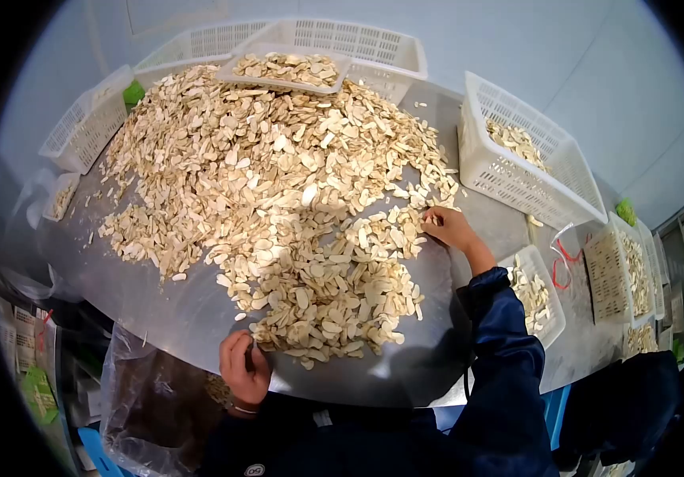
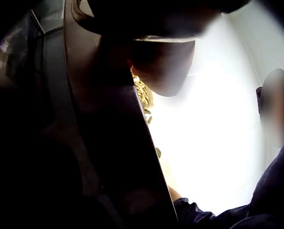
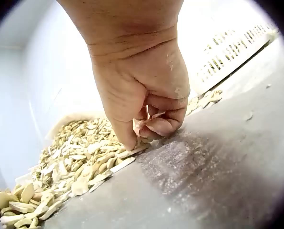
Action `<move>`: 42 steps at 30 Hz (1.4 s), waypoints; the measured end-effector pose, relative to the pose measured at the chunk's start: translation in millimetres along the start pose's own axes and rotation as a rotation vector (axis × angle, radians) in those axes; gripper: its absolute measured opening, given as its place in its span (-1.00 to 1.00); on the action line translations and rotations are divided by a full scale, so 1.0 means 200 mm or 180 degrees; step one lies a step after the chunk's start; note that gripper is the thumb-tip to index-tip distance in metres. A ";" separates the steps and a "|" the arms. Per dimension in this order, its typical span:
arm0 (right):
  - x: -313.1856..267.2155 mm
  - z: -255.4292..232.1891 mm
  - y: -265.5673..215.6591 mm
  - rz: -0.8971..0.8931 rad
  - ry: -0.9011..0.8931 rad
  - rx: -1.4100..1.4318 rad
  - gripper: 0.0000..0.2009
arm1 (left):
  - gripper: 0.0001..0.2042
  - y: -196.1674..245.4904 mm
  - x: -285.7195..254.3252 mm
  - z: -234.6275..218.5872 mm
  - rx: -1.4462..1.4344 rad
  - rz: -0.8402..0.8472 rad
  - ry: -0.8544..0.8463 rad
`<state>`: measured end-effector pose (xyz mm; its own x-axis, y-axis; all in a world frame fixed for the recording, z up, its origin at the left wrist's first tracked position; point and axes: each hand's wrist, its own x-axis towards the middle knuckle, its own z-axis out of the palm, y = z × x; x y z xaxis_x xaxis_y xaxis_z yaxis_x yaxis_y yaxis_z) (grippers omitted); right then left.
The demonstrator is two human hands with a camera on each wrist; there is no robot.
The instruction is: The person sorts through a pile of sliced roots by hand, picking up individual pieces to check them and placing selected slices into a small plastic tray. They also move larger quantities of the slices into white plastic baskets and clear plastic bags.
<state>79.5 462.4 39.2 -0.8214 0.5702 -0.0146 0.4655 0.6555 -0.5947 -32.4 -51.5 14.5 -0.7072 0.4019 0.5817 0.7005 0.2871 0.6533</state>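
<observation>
A big pile of pale dried slices (image 1: 278, 183) covers a round metal table (image 1: 167, 310). My right hand (image 1: 445, 226) reaches to the pile's right edge. In the right wrist view its curled fingers (image 3: 147, 126) pinch a few slices (image 3: 151, 116) just above the table, with more slices (image 3: 75, 157) lying to the left. My left hand (image 1: 242, 370) sits at the table's near edge beside the pile's front, fingers curled; what it holds is hidden. The left wrist view is dark and shows only a few slices (image 2: 142, 93) past the table edge.
White slotted baskets ring the table: one on the right (image 1: 533, 171) with slices inside, others at the back (image 1: 358, 44) and left (image 1: 87, 119). A shallow tray of slices (image 1: 286, 70) rests at the back. A small tray (image 1: 537, 298) sits by my right forearm. A clear plastic bag (image 1: 151, 397) hangs below the near edge.
</observation>
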 end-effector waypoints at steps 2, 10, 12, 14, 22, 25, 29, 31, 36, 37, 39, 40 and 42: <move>-0.01 0.01 0.01 -0.0153 0.0096 0.0075 -0.73 | -0.77 0.00 0.00 0.00 0.0009 -0.0017 0.0005; -0.12 -0.09 0.03 0.0695 -0.0011 0.4200 -0.82 | -0.77 -0.01 -0.01 0.00 0.0035 0.0026 0.0014; -0.14 -0.13 -0.11 0.0742 0.0060 0.4033 -0.82 | -0.78 0.00 -0.01 0.00 0.0047 0.0006 0.0035; -0.13 -0.11 -0.15 0.0800 0.0015 0.3544 -0.83 | -0.78 0.00 -0.01 0.01 0.0046 0.0010 0.0037; 0.20 0.21 -0.40 -0.0251 -0.0045 0.0696 -0.74 | -0.79 0.02 0.03 0.00 0.0204 0.0261 0.0167; 0.26 0.33 -0.51 -0.0298 0.0094 -0.0499 -0.68 | -0.77 0.01 0.02 0.01 0.0193 0.0197 0.0238; 0.31 0.44 -0.58 -0.0062 0.0311 -0.0923 -0.69 | -0.76 0.01 0.03 0.01 0.0217 0.0211 0.0321; 0.33 0.47 -0.57 -0.0073 0.0383 -0.0819 -0.68 | -0.77 0.01 0.03 0.00 0.0148 0.0185 0.0321; 0.29 0.34 -0.43 -0.0326 -0.0374 0.0353 -0.71 | -0.78 0.00 0.04 -0.01 0.0036 0.0197 0.0278; 0.26 0.30 -0.39 0.0012 -0.0718 0.1219 -0.76 | -0.78 -0.01 0.03 -0.01 0.0026 0.0197 0.0309; 0.15 0.19 -0.39 0.0746 -0.1363 0.2954 -0.84 | -0.78 -0.03 0.02 0.01 -0.0008 0.0206 0.0351; 0.09 0.15 -0.40 0.0692 -0.1361 0.3419 -0.87 | -0.78 -0.03 0.02 0.01 0.0007 0.0199 0.0355; -0.03 0.08 -0.41 0.0568 -0.1316 0.4343 -0.92 | -0.78 -0.04 0.01 0.02 0.0022 0.0195 0.0359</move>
<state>40.2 396.5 75.1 -0.9321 0.2552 -0.2570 0.0912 -0.5214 -0.8484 -39.3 -49.6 7.9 -0.6690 0.3186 0.6716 0.7432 0.2712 0.6117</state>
